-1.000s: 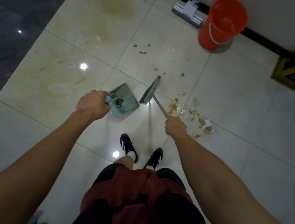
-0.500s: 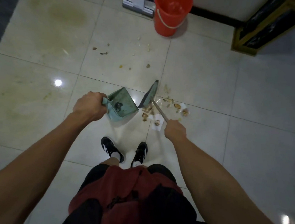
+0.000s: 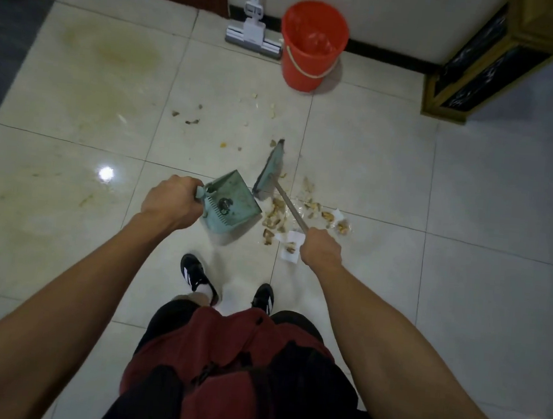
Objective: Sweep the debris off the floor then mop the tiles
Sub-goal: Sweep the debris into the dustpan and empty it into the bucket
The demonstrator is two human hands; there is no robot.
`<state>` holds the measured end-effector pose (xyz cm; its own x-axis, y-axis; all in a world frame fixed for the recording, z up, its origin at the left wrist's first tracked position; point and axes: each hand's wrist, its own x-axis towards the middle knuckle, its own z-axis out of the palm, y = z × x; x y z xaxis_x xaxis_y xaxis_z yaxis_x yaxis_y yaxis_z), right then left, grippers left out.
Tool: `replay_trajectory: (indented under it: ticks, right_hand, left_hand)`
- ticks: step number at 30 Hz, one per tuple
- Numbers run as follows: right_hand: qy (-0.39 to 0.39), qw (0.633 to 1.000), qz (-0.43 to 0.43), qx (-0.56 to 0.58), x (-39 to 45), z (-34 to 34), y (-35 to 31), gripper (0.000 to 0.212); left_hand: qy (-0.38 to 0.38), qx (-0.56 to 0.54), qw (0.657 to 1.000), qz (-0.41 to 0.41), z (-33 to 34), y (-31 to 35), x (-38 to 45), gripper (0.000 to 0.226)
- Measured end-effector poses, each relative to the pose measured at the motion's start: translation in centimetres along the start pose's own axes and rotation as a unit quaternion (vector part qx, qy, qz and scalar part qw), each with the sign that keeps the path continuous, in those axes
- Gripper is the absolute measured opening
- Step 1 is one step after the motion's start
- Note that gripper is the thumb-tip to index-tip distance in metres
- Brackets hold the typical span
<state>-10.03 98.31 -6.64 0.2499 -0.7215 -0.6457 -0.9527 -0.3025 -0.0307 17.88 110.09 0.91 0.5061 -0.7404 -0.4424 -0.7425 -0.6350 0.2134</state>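
My left hand [image 3: 170,202] grips the handle of a teal dustpan [image 3: 230,207], which is held just above the pale floor tiles with a dark clump inside it. My right hand [image 3: 320,250] grips the thin handle of a teal broom [image 3: 269,172]. The broom head stands on edge just right of the dustpan. A pile of brown debris and paper scraps [image 3: 304,219] lies right of the dustpan, under the broom handle. More scattered bits [image 3: 189,118] lie farther out on the tiles. A white flat mop [image 3: 252,38] leans at the far wall.
An orange bucket [image 3: 311,46] stands next to the mop by the wall. A dark cabinet with a gold frame [image 3: 485,63] sits at the far right. Yellowish stains [image 3: 115,53] mark the tiles at the far left. My black shoes [image 3: 197,277] stand just behind the dustpan.
The view has swung so the bucket and mop sit nearer the centre. The debris pile now lies closer to the dustpan, below the broom handle. Both hands keep their grips.
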Motion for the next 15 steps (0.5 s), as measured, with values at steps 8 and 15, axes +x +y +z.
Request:
replay_trajectory:
  ticks: [8,15]
  right_hand:
    - [-0.011,1.0,-0.011,-0.006,3.3,-2.1,-11.0,0.031]
    - [-0.029,0.999,-0.02,-0.004,6.1,-4.6,-23.3,0.033]
  left_hand:
    - [0.001,-0.03,0.999,-0.043,-3.9,-10.1,4.2,0.011]
    - [0.007,-0.056,0.995,-0.083,-9.1,-20.6,7.5,0.013]
